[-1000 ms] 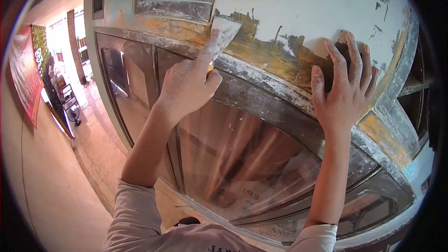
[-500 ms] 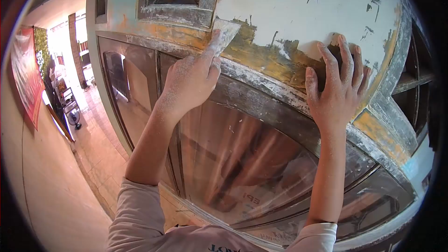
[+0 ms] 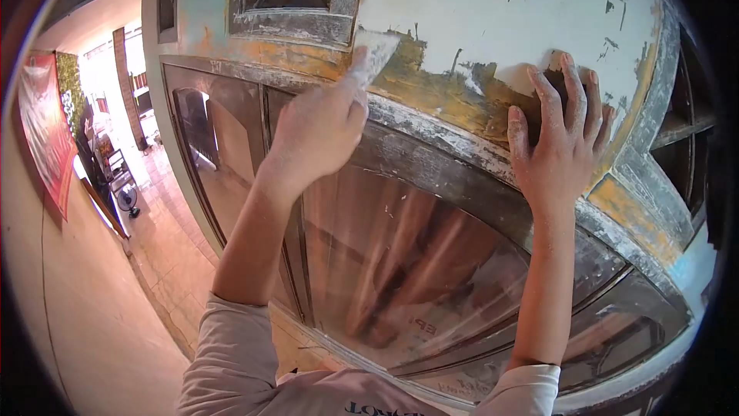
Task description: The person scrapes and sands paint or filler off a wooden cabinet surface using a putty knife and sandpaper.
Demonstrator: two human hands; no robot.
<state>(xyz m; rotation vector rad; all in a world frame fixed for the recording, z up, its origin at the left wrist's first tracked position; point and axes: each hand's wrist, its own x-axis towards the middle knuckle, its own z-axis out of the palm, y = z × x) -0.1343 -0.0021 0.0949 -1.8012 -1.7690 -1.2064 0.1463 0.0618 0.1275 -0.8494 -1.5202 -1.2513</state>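
My left hand (image 3: 314, 127) is wrapped round a flat scraper (image 3: 377, 53), its index finger stretched along the dusty, pale blade. The blade lies against the wall (image 3: 462, 12) beside the corner of a small wooden vent frame (image 3: 296, 25). Around the blade, the wall shows white paint above and a rough yellow-brown strip (image 3: 439, 96) below. My right hand (image 3: 560, 139) rests on the wall with fingers spread, over the dark patch at the strip's right part. The scraper's handle is hidden in my left hand.
Below the strip runs a worn wooden frame (image 3: 431, 135) with glass panes (image 3: 408, 262) under it. A second lattice opening (image 3: 685, 135) is at the right. At the left are a red banner (image 3: 48, 123), a fan (image 3: 127, 197) and a tiled passage (image 3: 165, 250).
The view has shifted slightly. My left hand and the scraper look a little blurred at nearly the same spot, and my right hand stays in place on the wall.
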